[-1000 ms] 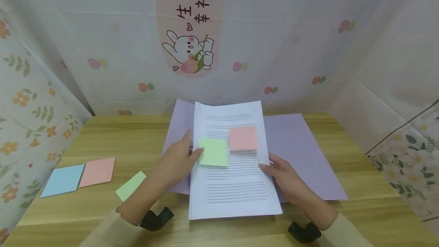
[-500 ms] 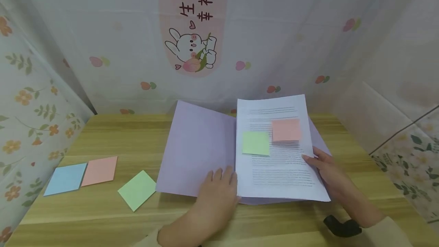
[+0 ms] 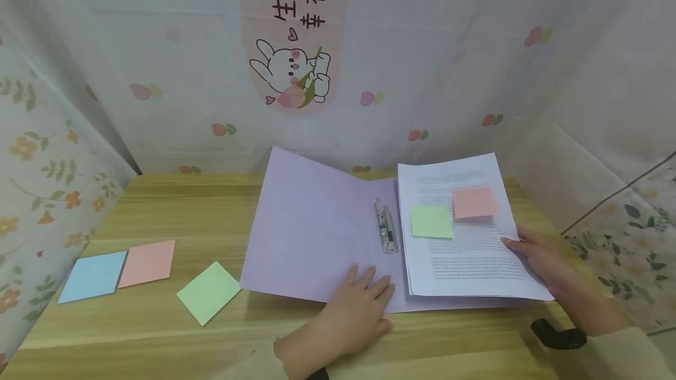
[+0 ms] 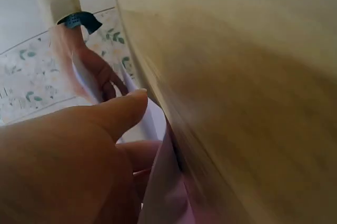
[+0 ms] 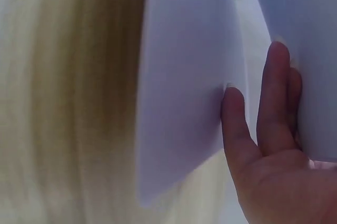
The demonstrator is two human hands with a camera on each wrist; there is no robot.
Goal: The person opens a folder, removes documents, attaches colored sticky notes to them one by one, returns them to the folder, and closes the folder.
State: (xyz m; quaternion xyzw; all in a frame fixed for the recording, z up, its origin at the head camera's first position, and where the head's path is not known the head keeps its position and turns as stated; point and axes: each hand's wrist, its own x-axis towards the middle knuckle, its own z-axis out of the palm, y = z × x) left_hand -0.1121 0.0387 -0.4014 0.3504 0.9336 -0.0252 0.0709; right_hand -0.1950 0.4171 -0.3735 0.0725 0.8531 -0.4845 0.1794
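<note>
A purple folder (image 3: pixel 311 221) lies opened on the table, its metal clip (image 3: pixel 386 227) showing near the fold. Over its right cover is a stack of printed sheets (image 3: pixel 475 277), bearing a green sticky note pad (image 3: pixel 432 222) and a pink sticky note pad (image 3: pixel 474 202). My right hand (image 3: pixel 554 263) grips the sheets' right edge between thumb and fingers; the right wrist view shows fingers (image 5: pixel 275 98) behind the paper, near the folder cover. My left hand (image 3: pixel 351 315) rests with spread fingers on the folder's lower edge, near the fold.
On the wooden table (image 3: pixel 174 210) at left lie a blue sticky note pad (image 3: pixel 93 277), another pink pad (image 3: pixel 146 263) and another green one (image 3: pixel 209 292). A patterned cloth (image 3: pixel 200 75) hangs along the table's back edge.
The sheets with both note pads have moved right in my right hand, uncovering the folder's left cover and the clip. My left hand has left the sheets and come down to the folder's lower edge.
</note>
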